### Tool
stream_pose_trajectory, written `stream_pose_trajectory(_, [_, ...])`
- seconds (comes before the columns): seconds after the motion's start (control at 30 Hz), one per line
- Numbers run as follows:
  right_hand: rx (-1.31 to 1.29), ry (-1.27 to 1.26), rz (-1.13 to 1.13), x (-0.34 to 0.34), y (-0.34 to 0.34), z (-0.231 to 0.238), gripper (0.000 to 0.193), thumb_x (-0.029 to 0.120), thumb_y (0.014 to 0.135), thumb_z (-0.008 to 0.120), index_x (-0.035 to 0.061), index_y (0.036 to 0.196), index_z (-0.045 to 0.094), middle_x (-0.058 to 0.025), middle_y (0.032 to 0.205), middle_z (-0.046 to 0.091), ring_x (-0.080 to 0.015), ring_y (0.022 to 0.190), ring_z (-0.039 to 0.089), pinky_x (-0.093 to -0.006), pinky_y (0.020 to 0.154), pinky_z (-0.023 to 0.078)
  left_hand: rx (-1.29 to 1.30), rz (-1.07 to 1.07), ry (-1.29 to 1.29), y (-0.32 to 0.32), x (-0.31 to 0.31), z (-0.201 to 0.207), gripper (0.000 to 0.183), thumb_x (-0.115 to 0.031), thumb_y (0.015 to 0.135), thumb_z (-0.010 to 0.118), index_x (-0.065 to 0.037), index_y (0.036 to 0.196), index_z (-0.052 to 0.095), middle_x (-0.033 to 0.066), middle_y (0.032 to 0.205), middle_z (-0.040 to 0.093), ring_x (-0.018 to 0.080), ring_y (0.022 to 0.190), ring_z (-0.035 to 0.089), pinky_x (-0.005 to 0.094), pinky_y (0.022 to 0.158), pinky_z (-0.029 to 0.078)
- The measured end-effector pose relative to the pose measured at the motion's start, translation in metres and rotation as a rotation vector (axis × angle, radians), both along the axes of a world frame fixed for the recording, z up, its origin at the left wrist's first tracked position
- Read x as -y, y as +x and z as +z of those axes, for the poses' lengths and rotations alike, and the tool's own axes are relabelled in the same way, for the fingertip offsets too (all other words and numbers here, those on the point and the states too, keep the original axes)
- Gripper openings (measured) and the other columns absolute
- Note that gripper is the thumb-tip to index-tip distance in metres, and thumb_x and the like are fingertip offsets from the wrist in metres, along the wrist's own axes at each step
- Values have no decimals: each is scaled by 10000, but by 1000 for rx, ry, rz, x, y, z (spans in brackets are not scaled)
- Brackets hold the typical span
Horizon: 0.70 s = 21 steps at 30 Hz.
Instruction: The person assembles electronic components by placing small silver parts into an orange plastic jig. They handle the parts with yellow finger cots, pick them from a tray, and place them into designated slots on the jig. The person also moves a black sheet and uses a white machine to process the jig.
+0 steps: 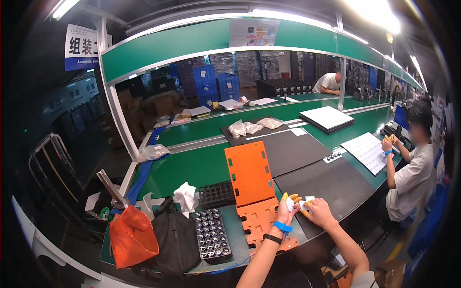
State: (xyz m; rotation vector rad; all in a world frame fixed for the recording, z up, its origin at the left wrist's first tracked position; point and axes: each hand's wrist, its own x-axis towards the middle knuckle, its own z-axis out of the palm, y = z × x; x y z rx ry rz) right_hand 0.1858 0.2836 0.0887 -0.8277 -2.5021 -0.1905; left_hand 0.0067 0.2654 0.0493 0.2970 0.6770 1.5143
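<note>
My left hand (284,214), with yellow finger covers and a blue wrist strap, is turned partly palm up. Its fingers curl around a small white piece (289,204), too small to identify. Close beside it, my right hand (321,213), also in yellow finger covers, pinches another small white piece (302,203). Both hands are over the right edge of an orange hinged fixture. The fixture's lid (247,173) stands raised, and its base (259,218) has cut-out recesses. A black tray (211,213) left of the fixture holds several round, shiny parts.
Another black tray (216,193) lies behind it, near a crumpled white cloth (185,197). An orange bag (133,237) and a black bag (173,242) sit left. Dark mats (321,189) cover the bench. Plastic bags (253,127) lie beyond. A co-worker (410,168) handles a white sheet (369,151) at right.
</note>
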Motion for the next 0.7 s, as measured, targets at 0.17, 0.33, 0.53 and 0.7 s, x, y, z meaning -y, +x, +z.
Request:
stream_pose_trajectory(0.17, [-72, 39, 27, -13, -2, -3, 164, 191, 813, 729, 58, 907, 707, -90, 860, 648, -269, 821, 622, -404, 770, 471, 24, -1, -6, -2, 1, 5, 465, -442, 1038, 435, -45, 1142, 653, 119, 1072, 728, 143, 698, 623, 347, 733, 578])
stream_pose_trajectory(0.33, [-109, -29, 32, -12, -7, -3, 208, 185, 784, 763, 31, 915, 711, -109, 941, 629, -294, 911, 614, -405, 801, 487, 45, -2, 8, -1, 4, 5, 474, -451, 1030, 447, -38, 1139, 654, 128, 1080, 719, 149, 709, 615, 348, 737, 574])
stream_pose_trajectory(0.53, [-146, -84, 87, -15, -11, -4, 356, 255, 793, 788, 28, 1046, 682, -141, 1130, 633, -313, 1048, 588, -405, 887, 485, 42, 14, 17, 0, 1, 1, 485, -460, 1026, 453, -31, 1140, 649, 139, 1078, 714, 159, 708, 611, 346, 731, 571])
stream_pose_trajectory(0.7, [-55, -139, 87, -20, -12, -6, 393, 250, 822, 757, 34, 1133, 649, -140, 1107, 629, -318, 1030, 587, -420, 876, 492, 66, 7, 24, -3, -1, -1, 481, -459, 1025, 457, -35, 1136, 656, 131, 1041, 721, 157, 701, 610, 341, 727, 568])
